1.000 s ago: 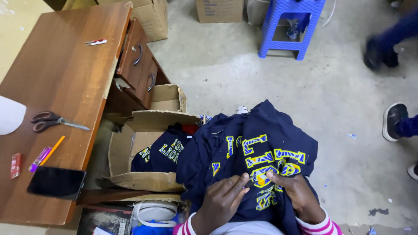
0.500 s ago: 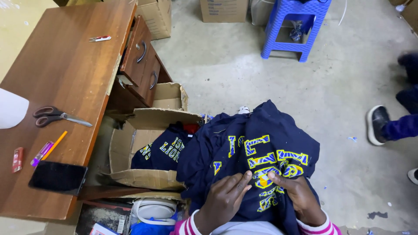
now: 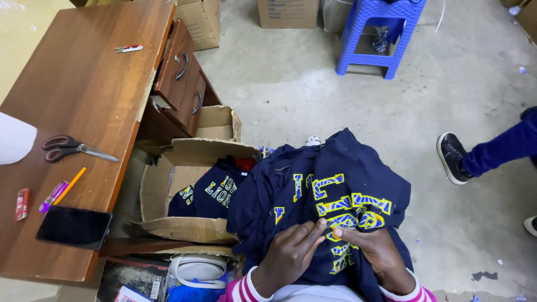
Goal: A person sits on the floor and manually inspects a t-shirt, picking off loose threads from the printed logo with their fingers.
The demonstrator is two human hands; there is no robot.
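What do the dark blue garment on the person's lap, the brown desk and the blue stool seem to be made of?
The dark blue garment looks like soft knit fabric: matte, creased, with stitched-looking yellow letters. The brown desk seems wood or wood veneer, smooth with a slight sheen and grain. The blue stool is probably moulded plastic, uniformly coloured and latticed.

white sheet (image 3: pixel 14 138) cut off at left edge, bystander's leg (image 3: pixel 498 148) cropped at right

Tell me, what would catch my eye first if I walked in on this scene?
Most likely the navy garment with bright yellow and blue lettering, heaped on the person's lap, with the left hand and right hand pinching at its letters. Left of it, an open cardboard box on the floor holds more of the same garments. Farther left, scissors and a dark phone lie on a wooden desk.
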